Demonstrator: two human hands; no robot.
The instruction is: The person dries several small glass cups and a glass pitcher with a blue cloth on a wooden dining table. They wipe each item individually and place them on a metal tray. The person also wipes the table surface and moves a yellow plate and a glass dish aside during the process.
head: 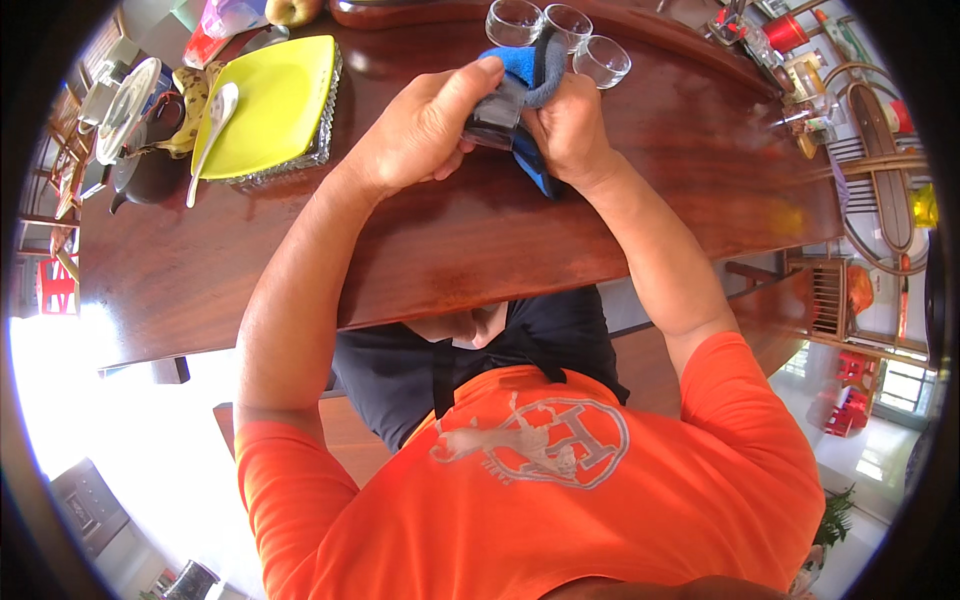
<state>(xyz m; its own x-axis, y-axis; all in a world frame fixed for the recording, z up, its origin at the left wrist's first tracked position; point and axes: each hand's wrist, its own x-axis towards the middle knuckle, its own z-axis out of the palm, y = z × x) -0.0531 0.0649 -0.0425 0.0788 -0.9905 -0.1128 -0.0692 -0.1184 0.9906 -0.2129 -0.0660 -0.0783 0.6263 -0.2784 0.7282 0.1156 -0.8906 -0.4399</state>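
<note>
My left hand [424, 127] grips a small clear glass cup [495, 116] from its left side, thumb on top. A blue and grey cloth [544, 71] is bunched in my right hand [574, 127] and pressed against the cup's right side. Part of the cloth hangs below between my hands. Both hands are raised over the dark red wooden table [480, 240]. Just beyond them stand three clear glass cups, a left one [514, 22], a middle one [568, 28] and a near right one [602, 61].
At left a yellow-green square plate [274, 112] rests on a cut-glass dish [319, 154], with a white spoon [214, 142] across its edge. Beside it are spotted bananas [191, 105] and a dark teapot [150, 176]. A fruit [292, 10] lies at the back. The table's front edge crosses before my lap.
</note>
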